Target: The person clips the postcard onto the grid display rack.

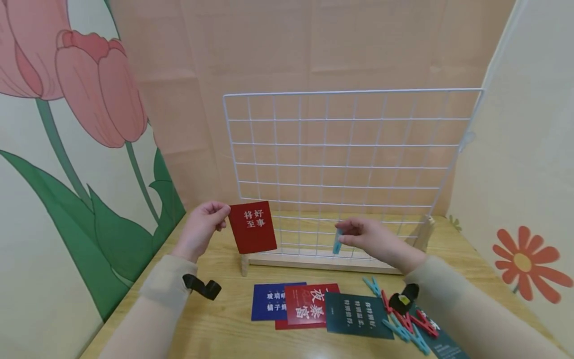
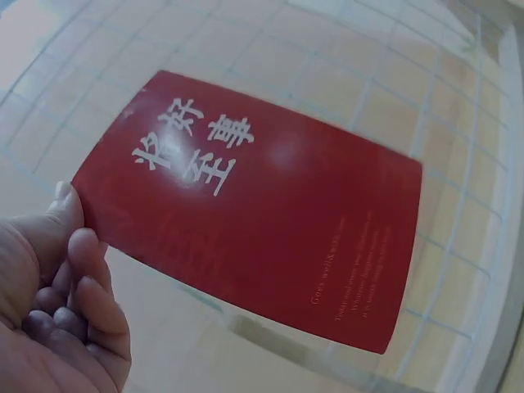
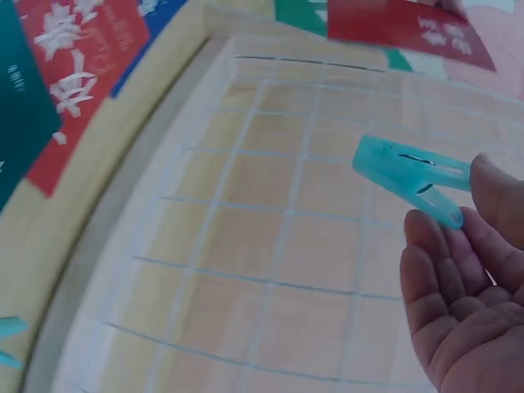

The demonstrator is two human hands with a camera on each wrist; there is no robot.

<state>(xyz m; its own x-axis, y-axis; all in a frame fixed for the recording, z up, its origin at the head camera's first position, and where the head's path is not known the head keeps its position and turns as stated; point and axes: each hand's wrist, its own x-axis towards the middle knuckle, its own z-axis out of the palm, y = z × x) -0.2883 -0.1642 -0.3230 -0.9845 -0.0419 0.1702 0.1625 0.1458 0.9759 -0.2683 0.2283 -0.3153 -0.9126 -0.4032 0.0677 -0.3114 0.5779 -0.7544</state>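
My left hand (image 1: 207, 223) pinches a red card (image 1: 253, 228) with white characters by its upper left corner. In the left wrist view the card (image 2: 262, 213) tilts, held between thumb (image 2: 61, 213) and fingers, in front of the white wire grid. My right hand (image 1: 369, 239) holds a turquoise clothespin (image 1: 337, 241) by its handles. Seen in the right wrist view, the clothespin (image 3: 409, 176) points away from the fingers, its handles between thumb and fingertips. The wire grid panel (image 1: 354, 167) stands upright behind both hands, with the card at its lower left.
A wooden base (image 1: 314, 260) carries the grid. On the table lie a blue card (image 1: 269, 301), a red card (image 1: 309, 306) and a dark green card (image 1: 358, 316). Several turquoise and red clothespins (image 1: 403, 321) are heaped at the right, partly over another green card (image 1: 444, 346).
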